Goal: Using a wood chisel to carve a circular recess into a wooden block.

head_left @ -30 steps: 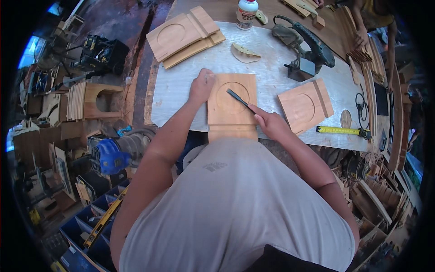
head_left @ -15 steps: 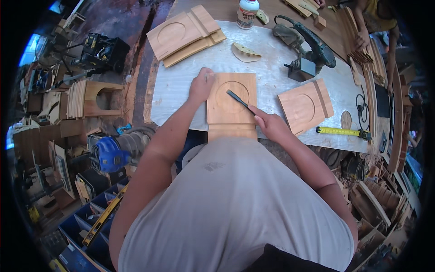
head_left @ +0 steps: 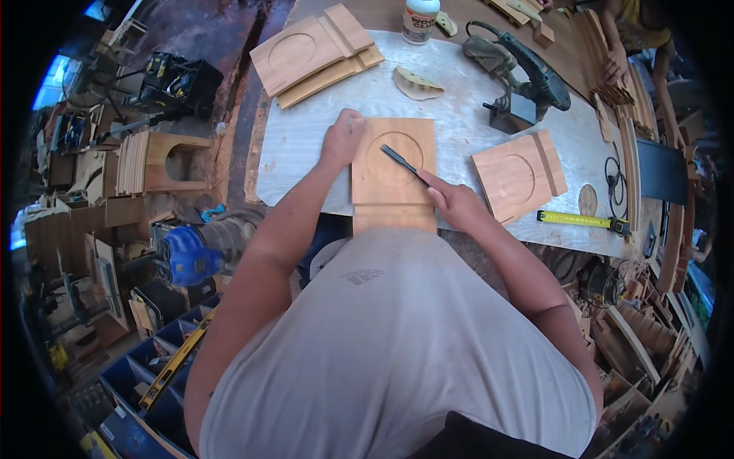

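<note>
Chisel (head_left: 403,161): grasped in right hand (head_left: 455,203), blade (head_left: 388,151) ahead-left. Wooden board (head_left: 371,193), circular recess (head_left: 385,170): between hands. Left hand (head_left: 344,138): curled at board's corner, hold unclear. Advisable: low blade angle, left hand clear.

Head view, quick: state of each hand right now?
Left hand: curled at the wooden board's upper left edge; whether it grips cannot be told.
Right hand: closed, holding the chisel.

Well beyond the right hand (head_left: 457,203), I see a bottle (head_left: 420,24) and a power tool (head_left: 537,74). To that hand's right, I see a tape measure (head_left: 577,219).
</note>
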### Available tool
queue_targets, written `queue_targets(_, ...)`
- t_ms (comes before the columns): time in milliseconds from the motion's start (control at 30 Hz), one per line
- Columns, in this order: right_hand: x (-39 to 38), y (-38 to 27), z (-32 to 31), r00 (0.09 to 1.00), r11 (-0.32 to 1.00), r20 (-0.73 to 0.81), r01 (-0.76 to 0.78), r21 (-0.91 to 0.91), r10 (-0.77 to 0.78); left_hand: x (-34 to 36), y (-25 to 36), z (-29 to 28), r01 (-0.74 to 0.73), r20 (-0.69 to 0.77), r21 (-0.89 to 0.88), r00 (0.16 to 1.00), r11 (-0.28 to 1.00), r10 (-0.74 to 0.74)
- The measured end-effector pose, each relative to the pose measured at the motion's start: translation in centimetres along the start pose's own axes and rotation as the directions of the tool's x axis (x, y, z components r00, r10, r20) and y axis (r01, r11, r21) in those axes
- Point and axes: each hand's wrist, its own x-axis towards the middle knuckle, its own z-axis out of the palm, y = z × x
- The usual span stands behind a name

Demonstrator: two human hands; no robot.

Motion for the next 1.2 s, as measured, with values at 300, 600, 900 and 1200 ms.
queue_targets(300, 0.2, -0.1, 0.0, 0.999, 0.998, 0.041, -0.020, -0.061, 0.023, 0.0, -0.7, 0.3, -0.015, -0.018, -0.026, 1.000, 1.000, 0.015)
queue_targets(600, 1.4, -1.1, -0.3, 0.994, 0.996, 0.081, -0.072, -0.054, 0.076, -0.1, -0.3, 0.0, -0.038, -0.058, 0.016, 0.998, 0.999, 0.039)
queue_targets(900, 2.0, -1.1, -0.9, 0.995, 0.998, 0.089, -0.029, -0.057, 0.034, -0.1, -0.3, 0.2, -0.010, -0.050, 0.062, 0.999, 0.998, 0.013)
queue_targets(1200, 1.4, 0.4, -0.5, 0.999, 0.999, 0.035, 0.027, -0.046, -0.025, -0.3, 0.2, 0.1, 0.006, -0.047, 0.010, 0.999, 1.000, -0.006)
